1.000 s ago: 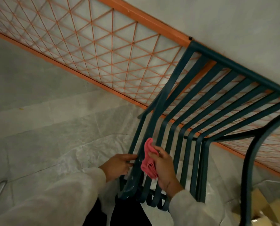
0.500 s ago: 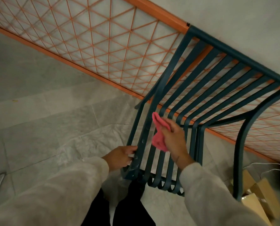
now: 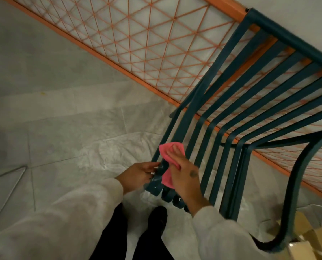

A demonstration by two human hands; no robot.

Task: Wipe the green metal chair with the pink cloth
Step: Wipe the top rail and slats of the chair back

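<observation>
The green metal chair (image 3: 250, 102) fills the right half of the view, its slatted seat and back seen from above. My left hand (image 3: 137, 174) grips the outer left slat near the seat's curled front edge. My right hand (image 3: 184, 175) presses the pink cloth (image 3: 167, 152) flat against the leftmost slats, right beside my left hand. Part of the cloth hangs down under my palm. The chair's dark armrest tube (image 3: 297, 184) curves down at the right.
An orange wire-mesh panel (image 3: 137, 44) leans along the wall behind the chair. Crinkled clear plastic sheet (image 3: 109, 151) covers the grey tiled floor under the chair. Cardboard pieces (image 3: 306, 239) lie at the bottom right. My dark-trousered legs (image 3: 133, 231) stand just in front of the seat.
My right hand moved the pink cloth from higher up on the slats back down and left toward the front edge, close to my left hand. The left hand kept its grip.
</observation>
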